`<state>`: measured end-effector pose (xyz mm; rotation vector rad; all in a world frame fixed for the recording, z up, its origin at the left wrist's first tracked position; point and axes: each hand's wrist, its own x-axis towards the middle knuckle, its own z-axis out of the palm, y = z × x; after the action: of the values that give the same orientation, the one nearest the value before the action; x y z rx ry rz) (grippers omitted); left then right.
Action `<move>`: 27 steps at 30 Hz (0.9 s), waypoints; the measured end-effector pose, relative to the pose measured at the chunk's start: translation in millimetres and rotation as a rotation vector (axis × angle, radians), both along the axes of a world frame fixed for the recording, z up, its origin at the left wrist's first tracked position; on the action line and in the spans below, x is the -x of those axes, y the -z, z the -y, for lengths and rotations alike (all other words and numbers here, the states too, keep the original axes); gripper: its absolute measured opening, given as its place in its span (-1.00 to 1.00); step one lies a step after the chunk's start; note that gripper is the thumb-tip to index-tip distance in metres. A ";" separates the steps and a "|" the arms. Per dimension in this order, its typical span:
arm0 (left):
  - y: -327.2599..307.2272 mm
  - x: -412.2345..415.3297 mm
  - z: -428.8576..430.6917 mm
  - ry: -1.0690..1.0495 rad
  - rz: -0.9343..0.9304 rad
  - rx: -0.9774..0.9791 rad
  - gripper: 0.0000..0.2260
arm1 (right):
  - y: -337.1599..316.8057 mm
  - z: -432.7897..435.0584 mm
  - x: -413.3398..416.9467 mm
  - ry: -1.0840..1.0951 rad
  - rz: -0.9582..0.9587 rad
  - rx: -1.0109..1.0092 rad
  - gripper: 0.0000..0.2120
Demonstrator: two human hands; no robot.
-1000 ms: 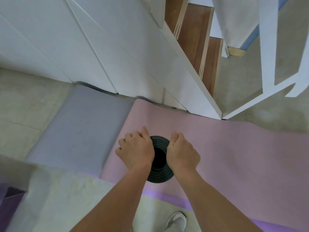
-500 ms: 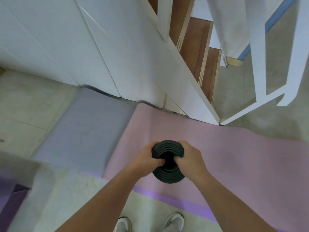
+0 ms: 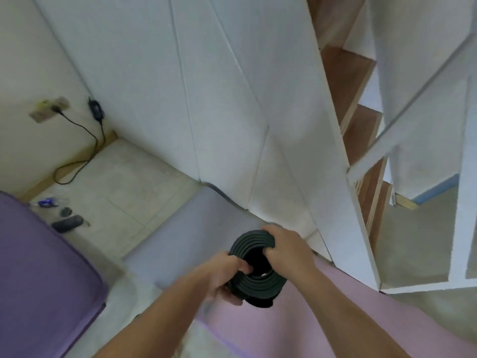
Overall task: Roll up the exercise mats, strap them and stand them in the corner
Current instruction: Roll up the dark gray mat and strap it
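A rolled black exercise mat (image 3: 254, 282) stands on end below me, its spiral top facing up. My left hand (image 3: 223, 273) grips its left rim, fingers hooked into the hollow centre. My right hand (image 3: 286, 248) grips the right rim the same way. A pink mat (image 3: 296, 324) lies flat under the roll and to the right. A grey-lilac mat (image 3: 196, 236) lies flat beside it at the panelled wall. A purple mat (image 3: 38, 275) lies flat at the far left.
A white panelled wall (image 3: 206, 99) runs behind, with wooden stairs (image 3: 361, 130) and a white railing (image 3: 413, 104) to the right. In the left corner a black cable (image 3: 82, 140) hangs from a socket. Small dark objects (image 3: 67, 223) lie on the tiled floor there.
My view has swung left and up, bringing the left corner and purple mat into sight. Both hands still hold the black roll, now over the edge between the pink and grey-lilac mats.
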<state>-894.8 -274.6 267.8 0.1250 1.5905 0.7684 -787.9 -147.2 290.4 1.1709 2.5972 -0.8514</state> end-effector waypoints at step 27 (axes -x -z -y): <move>-184.0 577.3 161.6 -0.909 -0.292 -0.290 -0.71 | -199.5 137.1 668.8 -0.448 -0.328 -0.061 -0.62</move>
<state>-1472.1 -436.2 451.7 -0.3184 1.7908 1.7482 -1456.7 -284.3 489.9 0.4462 2.9874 -0.9254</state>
